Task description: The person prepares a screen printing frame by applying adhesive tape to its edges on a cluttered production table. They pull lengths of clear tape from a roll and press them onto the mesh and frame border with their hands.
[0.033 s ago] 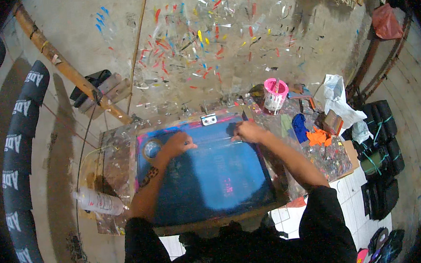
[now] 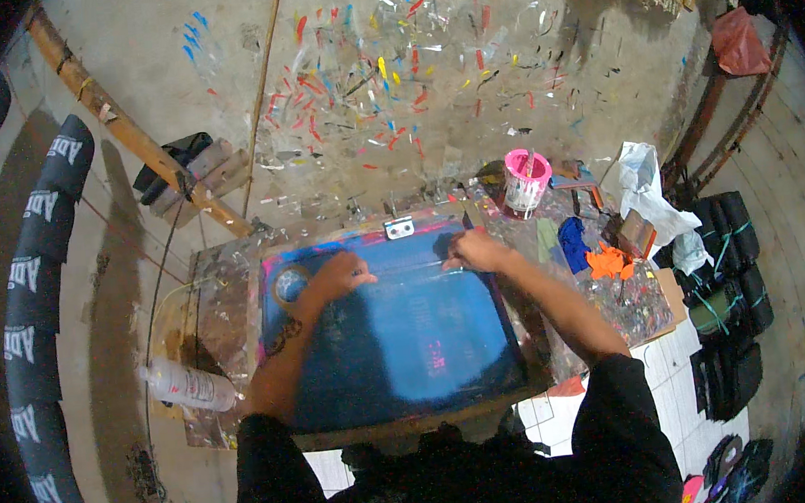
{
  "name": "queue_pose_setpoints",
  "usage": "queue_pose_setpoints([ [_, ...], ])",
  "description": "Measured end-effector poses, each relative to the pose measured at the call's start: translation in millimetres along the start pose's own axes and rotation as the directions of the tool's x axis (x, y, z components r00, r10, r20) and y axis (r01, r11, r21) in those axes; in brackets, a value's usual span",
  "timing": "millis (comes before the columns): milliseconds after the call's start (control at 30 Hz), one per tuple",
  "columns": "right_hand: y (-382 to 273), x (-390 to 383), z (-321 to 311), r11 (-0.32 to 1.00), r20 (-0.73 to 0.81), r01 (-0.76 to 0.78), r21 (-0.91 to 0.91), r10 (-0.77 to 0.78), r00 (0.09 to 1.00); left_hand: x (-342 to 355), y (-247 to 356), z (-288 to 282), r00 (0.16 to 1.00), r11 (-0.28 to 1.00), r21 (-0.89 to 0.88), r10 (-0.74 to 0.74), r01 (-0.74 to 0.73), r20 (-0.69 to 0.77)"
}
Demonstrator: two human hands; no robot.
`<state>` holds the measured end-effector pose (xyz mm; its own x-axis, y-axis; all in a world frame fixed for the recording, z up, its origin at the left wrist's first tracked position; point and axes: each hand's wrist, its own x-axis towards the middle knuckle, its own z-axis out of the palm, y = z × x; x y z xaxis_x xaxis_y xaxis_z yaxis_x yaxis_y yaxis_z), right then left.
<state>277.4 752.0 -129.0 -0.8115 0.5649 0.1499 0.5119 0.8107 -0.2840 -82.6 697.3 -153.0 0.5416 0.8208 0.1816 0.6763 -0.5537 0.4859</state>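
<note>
A blue printing screen point(image 2: 447, 333) in a paint-stained frame lies flat on the worktable in front of me. Both my hands are over its far part. My left hand point(image 2: 343, 275) is closed in a pinch, and my right hand point(image 2: 474, 252) pinches likewise farther right. Between them runs a thin, shiny see-through strip point(image 2: 409, 268) that looks like clear tape, one end in each hand. Whether it touches the mesh I cannot tell. Just left of my left hand, a roll of tape point(image 2: 277, 285) rests on the screen. A metal hinge clamp point(image 2: 400, 229) grips the frame's far edge.
A pink-rimmed paint bucket point(image 2: 528, 180) stands at the back right, near blue cloth point(image 2: 572, 240) and orange cloth point(image 2: 608, 262). A clear plastic bottle point(image 2: 194, 387) lies at the left. Dark printed pieces point(image 2: 31, 271) line the far left; bundled dark goods point(image 2: 720, 264) are stacked right.
</note>
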Motion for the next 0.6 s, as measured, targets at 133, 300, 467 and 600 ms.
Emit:
queue_pose_setpoints([
  [133,7.6,0.8,-0.8,1.0,0.053,-0.029,0.003,0.029,0.998,8.9,12.1,-14.4,0.978,0.992,0.046,-0.122,0.116,0.166],
  [300,-4.5,8.9,-10.3,0.999,0.108,-0.036,-0.009,0.037,0.993,2.8,12.4,12.3,0.997,0.992,-0.121,-0.043,0.034,-0.071],
  [467,-5.2,9.9,13.3,0.995,-0.028,-0.07,-0.078,0.068,0.997,13.7,9.4,22.1,0.992,0.981,-0.149,-0.126,0.125,0.001],
  [600,18.1,22.2,32.0,0.998,0.012,0.027,0.051,-0.027,1.0,11.4,-17.3,26.4,0.983,0.95,-0.254,-0.184,0.181,0.014],
])
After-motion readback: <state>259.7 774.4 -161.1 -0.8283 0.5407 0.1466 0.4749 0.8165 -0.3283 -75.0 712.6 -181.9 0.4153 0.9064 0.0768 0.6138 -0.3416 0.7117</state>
